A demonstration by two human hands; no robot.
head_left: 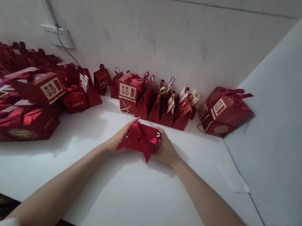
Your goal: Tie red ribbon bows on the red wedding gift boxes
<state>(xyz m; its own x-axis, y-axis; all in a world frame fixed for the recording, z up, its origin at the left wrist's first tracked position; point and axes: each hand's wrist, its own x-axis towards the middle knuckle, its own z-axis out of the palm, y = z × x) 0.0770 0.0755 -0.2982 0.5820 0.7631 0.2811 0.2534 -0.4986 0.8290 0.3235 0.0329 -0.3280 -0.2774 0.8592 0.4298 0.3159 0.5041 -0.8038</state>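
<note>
Apparently both hands (pixel 144 143) clasp a satin-bowed red carton (pixel 140 138).

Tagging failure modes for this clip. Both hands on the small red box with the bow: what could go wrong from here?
1. The red box is held between the left hand and right hand; squeezing could crush it or loosen its ribbon bow.
2. The row of upright pouches stands close behind; a push forward might topple them.
3. The tilted box atop the left stack could slide if the table is jolted.
</note>
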